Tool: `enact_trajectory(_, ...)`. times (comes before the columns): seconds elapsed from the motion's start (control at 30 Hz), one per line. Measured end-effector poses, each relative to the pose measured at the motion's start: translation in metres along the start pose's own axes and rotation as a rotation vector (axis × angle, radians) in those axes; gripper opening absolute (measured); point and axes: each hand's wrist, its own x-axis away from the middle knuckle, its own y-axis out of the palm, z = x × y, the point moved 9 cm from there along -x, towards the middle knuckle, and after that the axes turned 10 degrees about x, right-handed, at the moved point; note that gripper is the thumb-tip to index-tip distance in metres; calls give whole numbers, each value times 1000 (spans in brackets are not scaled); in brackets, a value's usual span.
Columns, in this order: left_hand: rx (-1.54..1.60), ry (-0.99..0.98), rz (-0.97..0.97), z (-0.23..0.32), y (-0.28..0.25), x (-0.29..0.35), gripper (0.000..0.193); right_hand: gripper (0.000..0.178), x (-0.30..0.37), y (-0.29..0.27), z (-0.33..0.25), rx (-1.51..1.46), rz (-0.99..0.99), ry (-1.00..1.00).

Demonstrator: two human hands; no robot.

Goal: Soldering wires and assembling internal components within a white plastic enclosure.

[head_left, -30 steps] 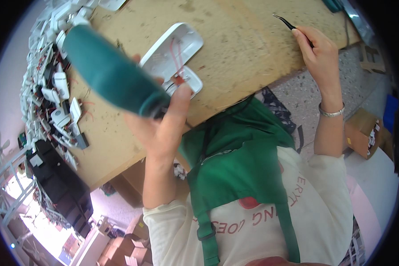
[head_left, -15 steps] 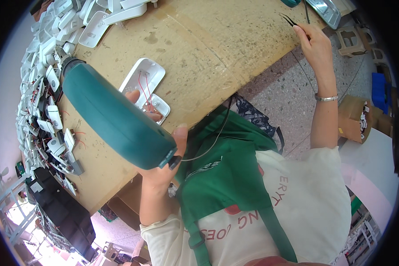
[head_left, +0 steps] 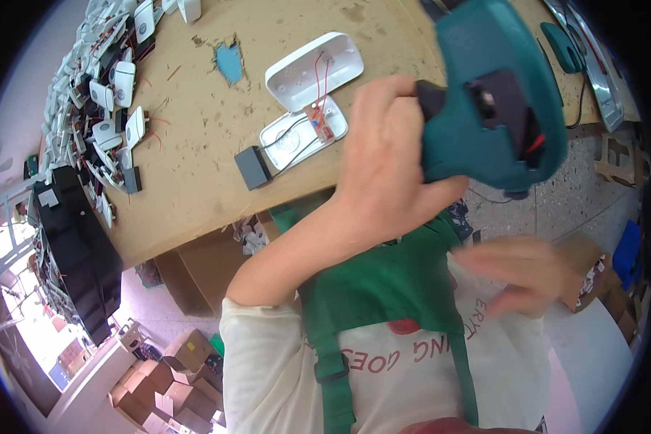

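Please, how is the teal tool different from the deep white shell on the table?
The teal tool is held up in the left hand, while the deep white shell lies on the table. The tool is bulky and closed in on most sides; the shell is a hollow tray, open side up. Both have rounded outlines and show some red.
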Motion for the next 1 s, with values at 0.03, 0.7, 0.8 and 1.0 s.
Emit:
enact_trajectory(0.03, 38, 11, -1, 1, 4, 1, 59, 69, -7, 15, 9, 23, 57, 196)
enact_trajectory(0.7, -588, -23, -305, -34, -60, 16, 115, 77, 11, -26, 93, -745, 1012, -53)
enact_trajectory(0.8, -727, -68, -370, -49, -60, 13, 114, 77, 1, -24, 95, -776, 975, -17)
enact_trajectory(1.0, -502, -231, -313, -78, -80, 7, 105, 77, -2, -20, 92, -718, 934, 41)
